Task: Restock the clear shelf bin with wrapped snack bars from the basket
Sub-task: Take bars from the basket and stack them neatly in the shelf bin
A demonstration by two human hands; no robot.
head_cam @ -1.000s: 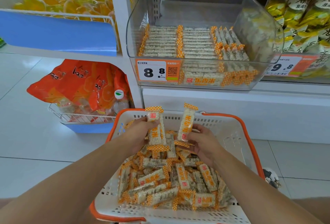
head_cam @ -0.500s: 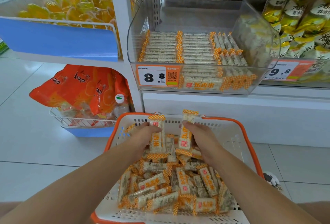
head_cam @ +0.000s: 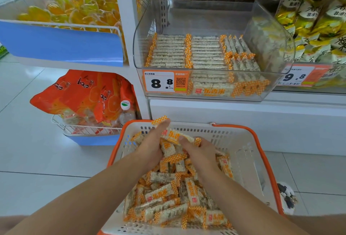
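Head view: left hand [head_cam: 152,146] and right hand [head_cam: 201,149] both curl round wrapped snack bars [head_cam: 173,135] above the basket [head_cam: 249,160], below the clear shelf bin [head_cam: 269,77] — light, crinkly, probably slippery, so grip mid-body, not the frilled ends.

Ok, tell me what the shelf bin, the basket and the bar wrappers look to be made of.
Shelf bin: clear hard plastic, probably acrylic; glossy, the stacked bars show through its walls.
Basket: white moulded plastic, matt, slotted walls, with an orange rim.
Bar wrappers: thin plastic film, clear in the middle, orange checked ends, shiny and crinkled.
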